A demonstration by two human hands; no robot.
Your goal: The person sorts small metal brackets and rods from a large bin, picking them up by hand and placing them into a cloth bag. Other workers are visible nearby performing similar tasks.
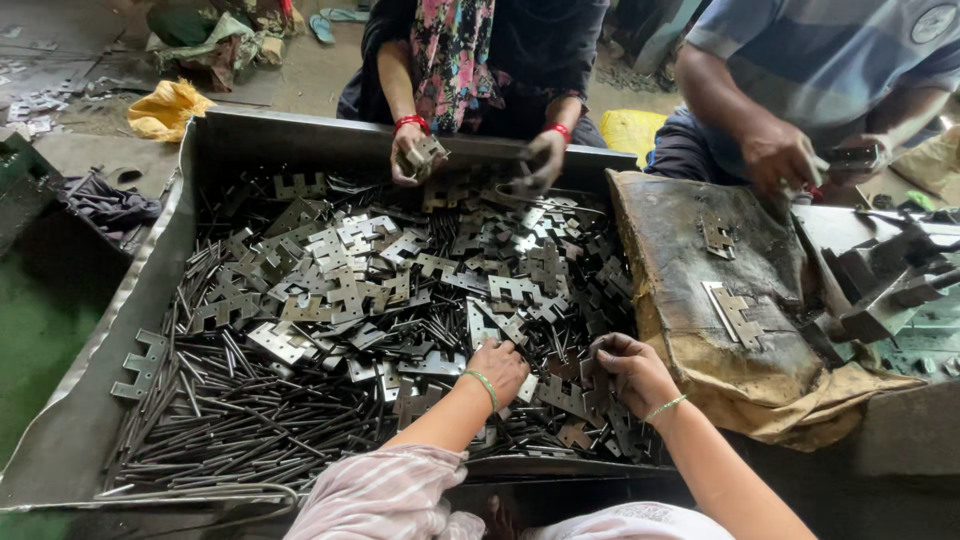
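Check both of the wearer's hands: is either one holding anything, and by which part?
It cannot be told for sure. The left hand and right hand are curled down into the pile of metal hinge plates, fingertips buried, with no lifted piece visible.

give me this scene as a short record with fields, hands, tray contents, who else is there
left hand: left hand knuckles down in the metal plates, fingers curled into the pile
right hand: right hand curled over dark plates beside it; whether it grips one cannot be told
tray: steel tray with notched hinge plates and thin rods
opposite: a person's two hands holding plates at the far rim
right side: another person's hand above a worn cloth with loose plates
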